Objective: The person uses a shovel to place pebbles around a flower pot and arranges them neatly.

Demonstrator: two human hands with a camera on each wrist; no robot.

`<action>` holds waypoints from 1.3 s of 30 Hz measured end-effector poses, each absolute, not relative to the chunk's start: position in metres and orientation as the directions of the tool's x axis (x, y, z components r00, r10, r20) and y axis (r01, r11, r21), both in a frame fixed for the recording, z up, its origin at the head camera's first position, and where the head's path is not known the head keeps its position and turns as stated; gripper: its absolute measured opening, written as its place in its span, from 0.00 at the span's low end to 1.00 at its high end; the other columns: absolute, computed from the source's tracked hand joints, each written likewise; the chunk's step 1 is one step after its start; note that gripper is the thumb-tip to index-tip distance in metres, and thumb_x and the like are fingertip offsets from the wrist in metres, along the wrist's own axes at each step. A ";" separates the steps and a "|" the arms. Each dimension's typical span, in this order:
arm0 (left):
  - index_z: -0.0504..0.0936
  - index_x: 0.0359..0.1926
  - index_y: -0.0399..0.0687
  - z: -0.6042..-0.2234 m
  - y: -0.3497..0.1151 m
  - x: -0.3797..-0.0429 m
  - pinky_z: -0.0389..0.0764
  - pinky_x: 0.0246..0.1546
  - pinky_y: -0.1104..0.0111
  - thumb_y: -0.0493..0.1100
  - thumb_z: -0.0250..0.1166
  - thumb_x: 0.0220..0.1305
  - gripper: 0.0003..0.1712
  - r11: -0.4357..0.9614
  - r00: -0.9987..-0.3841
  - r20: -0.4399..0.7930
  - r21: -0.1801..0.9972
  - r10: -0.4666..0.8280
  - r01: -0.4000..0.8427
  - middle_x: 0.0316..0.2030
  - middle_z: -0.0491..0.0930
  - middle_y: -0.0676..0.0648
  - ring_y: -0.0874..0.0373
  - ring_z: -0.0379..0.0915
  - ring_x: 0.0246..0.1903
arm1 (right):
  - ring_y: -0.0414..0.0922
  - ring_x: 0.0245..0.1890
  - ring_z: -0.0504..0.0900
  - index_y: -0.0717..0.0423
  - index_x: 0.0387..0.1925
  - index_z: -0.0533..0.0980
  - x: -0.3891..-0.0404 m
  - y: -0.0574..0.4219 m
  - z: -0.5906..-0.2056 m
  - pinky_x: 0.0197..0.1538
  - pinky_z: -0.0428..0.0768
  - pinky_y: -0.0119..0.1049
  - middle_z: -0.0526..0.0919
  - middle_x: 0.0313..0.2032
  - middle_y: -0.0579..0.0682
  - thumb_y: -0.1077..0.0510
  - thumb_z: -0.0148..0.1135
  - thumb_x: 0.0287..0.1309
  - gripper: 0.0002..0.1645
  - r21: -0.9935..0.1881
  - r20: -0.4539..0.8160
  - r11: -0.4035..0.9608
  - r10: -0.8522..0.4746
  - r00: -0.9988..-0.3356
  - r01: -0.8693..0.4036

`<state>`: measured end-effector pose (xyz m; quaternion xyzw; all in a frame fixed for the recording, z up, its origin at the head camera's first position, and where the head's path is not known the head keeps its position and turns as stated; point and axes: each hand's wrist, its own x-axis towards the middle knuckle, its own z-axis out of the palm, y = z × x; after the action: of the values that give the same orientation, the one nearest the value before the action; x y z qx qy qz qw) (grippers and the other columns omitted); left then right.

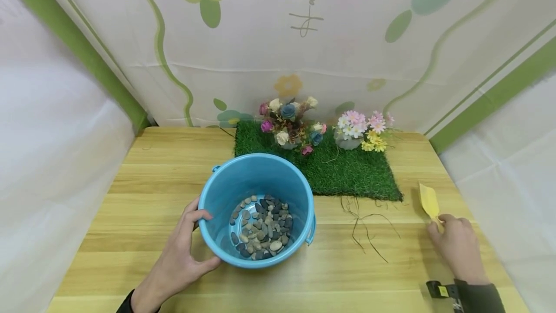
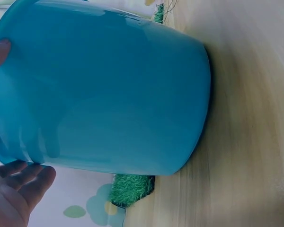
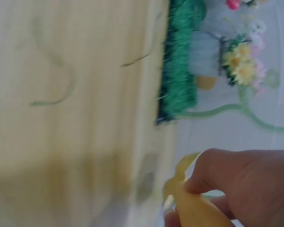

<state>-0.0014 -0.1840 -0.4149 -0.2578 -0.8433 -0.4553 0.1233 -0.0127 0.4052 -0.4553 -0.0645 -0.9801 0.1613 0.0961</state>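
A light blue bucket (image 1: 260, 173) stands upright on the wooden table, with a layer of grey, black and tan pebbles (image 1: 265, 228) on its bottom. My left hand (image 1: 175, 255) grips the bucket's rim on the left, one fingertip over the edge and the thumb at the near side. In the left wrist view the bucket's smooth outer wall (image 2: 109, 94) fills much of the picture. At the far right of the table, my right hand (image 1: 460, 248) pinches a small yellow toy shovel (image 1: 429, 201) by its handle, the blade pointing away from me.
Behind the bucket lies a green artificial grass mat (image 1: 354, 175). On it stand a pot of mixed roses (image 1: 288, 124) and a pot of pink, white and yellow flowers (image 1: 360, 129). Thin dry roots (image 1: 362, 223) lie between bucket and shovel. A patterned cloth (image 1: 260, 37) hangs behind.
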 end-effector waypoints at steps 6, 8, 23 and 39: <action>0.67 0.59 0.43 -0.413 -0.183 -0.002 0.67 0.62 0.70 0.41 0.82 0.42 0.44 0.454 -0.836 0.441 0.702 0.327 0.548 0.73 0.57 0.38 0.38 0.61 0.66 | 0.67 0.35 0.75 0.82 0.46 0.76 -0.012 0.390 -0.436 0.31 0.75 0.64 0.77 0.35 0.75 0.68 0.63 0.55 0.20 -0.369 0.256 0.929 0.100 -0.961 -0.002; 0.67 0.59 0.43 -0.413 -0.183 -0.002 0.67 0.62 0.70 0.41 0.82 0.42 0.44 0.455 -0.838 0.437 0.704 0.328 0.545 0.73 0.57 0.38 0.38 0.61 0.66 | 0.66 0.37 0.76 0.80 0.47 0.76 -0.012 0.383 -0.428 0.31 0.76 0.60 0.77 0.38 0.73 0.68 0.63 0.55 0.20 -0.385 0.284 0.922 0.078 -0.956 -0.039; 0.67 0.58 0.37 -0.413 -0.184 -0.003 0.69 0.61 0.70 0.39 0.80 0.42 0.43 0.432 -0.835 0.437 0.716 0.335 0.548 0.74 0.56 0.38 0.39 0.62 0.65 | 0.51 0.39 0.82 0.62 0.52 0.80 -0.023 0.320 -0.366 0.46 0.69 0.15 0.86 0.44 0.59 0.69 0.72 0.53 0.22 -0.460 0.434 0.818 -0.133 -0.891 -0.346; 0.67 0.58 0.36 -0.413 -0.184 -0.001 0.69 0.62 0.68 0.39 0.81 0.42 0.43 0.426 -0.835 0.437 0.720 0.334 0.547 0.73 0.57 0.38 0.39 0.62 0.65 | 0.41 0.45 0.83 0.50 0.54 0.82 -0.037 0.274 -0.330 0.52 0.73 0.22 0.86 0.48 0.42 0.69 0.72 0.55 0.25 -0.489 0.402 0.696 -0.355 -0.844 -0.526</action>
<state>-0.0010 -0.1842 -0.4127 -0.2632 -0.8366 -0.4666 0.1144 -0.0372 0.2737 -0.3299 0.2419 -0.9101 0.3060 0.1397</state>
